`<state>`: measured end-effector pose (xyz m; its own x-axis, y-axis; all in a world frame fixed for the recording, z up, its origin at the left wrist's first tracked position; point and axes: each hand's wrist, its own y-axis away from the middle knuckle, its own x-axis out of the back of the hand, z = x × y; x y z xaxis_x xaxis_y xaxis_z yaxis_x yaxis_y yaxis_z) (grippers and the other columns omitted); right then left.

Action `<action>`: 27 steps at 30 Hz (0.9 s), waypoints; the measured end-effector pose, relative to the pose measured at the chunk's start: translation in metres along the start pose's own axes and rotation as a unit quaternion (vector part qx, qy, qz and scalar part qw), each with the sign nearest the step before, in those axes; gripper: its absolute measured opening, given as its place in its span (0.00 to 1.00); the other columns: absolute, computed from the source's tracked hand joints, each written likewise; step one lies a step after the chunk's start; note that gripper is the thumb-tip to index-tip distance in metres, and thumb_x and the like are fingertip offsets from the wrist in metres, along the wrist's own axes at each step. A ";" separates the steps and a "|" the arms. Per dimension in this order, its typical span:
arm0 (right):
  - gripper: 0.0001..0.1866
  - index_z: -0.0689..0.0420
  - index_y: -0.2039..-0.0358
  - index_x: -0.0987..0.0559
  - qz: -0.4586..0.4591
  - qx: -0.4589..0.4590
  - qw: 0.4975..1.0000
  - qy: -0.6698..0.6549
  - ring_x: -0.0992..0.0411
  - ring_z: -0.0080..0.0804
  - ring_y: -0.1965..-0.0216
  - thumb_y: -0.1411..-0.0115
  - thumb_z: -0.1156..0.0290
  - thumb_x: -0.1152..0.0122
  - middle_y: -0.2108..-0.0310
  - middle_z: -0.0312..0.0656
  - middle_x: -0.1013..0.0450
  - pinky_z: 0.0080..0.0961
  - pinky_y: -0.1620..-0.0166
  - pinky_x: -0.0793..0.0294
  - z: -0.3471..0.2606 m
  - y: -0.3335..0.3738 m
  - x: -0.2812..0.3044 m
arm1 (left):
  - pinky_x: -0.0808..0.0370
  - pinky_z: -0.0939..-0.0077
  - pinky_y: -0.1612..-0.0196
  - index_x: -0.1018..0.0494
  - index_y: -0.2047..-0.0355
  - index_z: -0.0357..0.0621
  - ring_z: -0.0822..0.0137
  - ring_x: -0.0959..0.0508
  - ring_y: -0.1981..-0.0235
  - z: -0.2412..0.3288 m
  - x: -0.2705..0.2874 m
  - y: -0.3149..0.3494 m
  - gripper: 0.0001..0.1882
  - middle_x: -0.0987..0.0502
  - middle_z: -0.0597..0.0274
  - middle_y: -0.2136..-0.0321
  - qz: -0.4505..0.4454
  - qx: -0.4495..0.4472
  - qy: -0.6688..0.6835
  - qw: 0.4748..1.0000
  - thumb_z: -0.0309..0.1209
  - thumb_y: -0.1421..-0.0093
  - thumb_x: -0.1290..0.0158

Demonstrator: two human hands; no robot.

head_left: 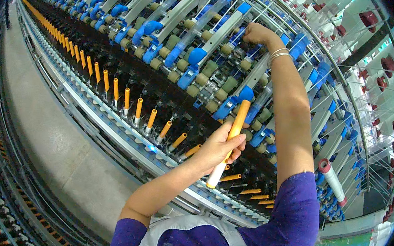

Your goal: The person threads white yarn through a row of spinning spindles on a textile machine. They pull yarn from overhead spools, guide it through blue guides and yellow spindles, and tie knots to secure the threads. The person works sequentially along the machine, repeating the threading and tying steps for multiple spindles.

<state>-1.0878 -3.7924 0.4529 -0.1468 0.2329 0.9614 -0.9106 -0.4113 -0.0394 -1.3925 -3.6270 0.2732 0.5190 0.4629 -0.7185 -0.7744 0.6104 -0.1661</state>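
My left hand [217,147] grips an orange bobbin tube [235,127] with a white lower end, held upright in front of the spinning frame. My right hand [257,33] reaches up and back into the drafting rollers and blue-and-grey arms [199,51] of the machine, fingers closed among the parts; what it touches is hidden. Thin bracelets circle my right wrist [279,54]. My purple sleeves and a grey apron strap show at the bottom.
A long row of orange bobbin tubes [127,99] on spindles runs along the metal rail [110,123] to the far left. A white bobbin with a red end [333,178] lies at the right. Grey floor aisle [51,141] stretches on the left.
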 end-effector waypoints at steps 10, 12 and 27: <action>0.11 0.57 0.66 0.18 0.402 -0.075 0.909 -0.081 0.25 0.32 0.71 0.42 0.66 0.47 0.66 0.42 0.22 0.31 0.67 0.26 -0.086 0.185 0.054 | 0.36 0.88 0.78 0.32 0.56 0.43 0.82 0.35 0.81 0.003 0.041 0.087 0.11 0.34 0.73 0.80 0.094 -0.005 -0.244 0.965 0.34 0.34 0.51; 0.12 0.62 0.60 0.20 0.357 0.019 0.784 -0.508 0.30 0.17 0.65 0.40 0.71 0.48 0.60 0.35 0.24 0.12 0.71 0.33 -0.094 0.282 0.062 | 0.37 0.87 0.78 0.30 0.56 0.42 0.82 0.36 0.81 -0.012 0.051 0.105 0.12 0.35 0.74 0.80 0.072 0.052 -0.292 0.952 0.35 0.35 0.51; 0.09 0.59 0.72 0.18 0.077 -0.362 0.561 -0.741 0.32 0.17 0.74 0.48 0.68 0.30 0.76 0.30 0.25 0.16 0.66 0.31 -0.163 0.641 -0.331 | 0.28 0.59 0.66 0.27 0.62 0.41 0.49 0.23 0.68 -0.139 0.108 0.088 0.16 0.23 0.52 0.71 -0.267 0.028 -0.789 0.552 0.39 0.45 0.41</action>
<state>-1.6857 -3.9890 0.0651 -0.2513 -0.9644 0.0821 -0.9280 0.2642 0.2627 -1.4552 -3.6124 0.0871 0.3706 0.1638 0.9142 -0.3692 0.9292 -0.0168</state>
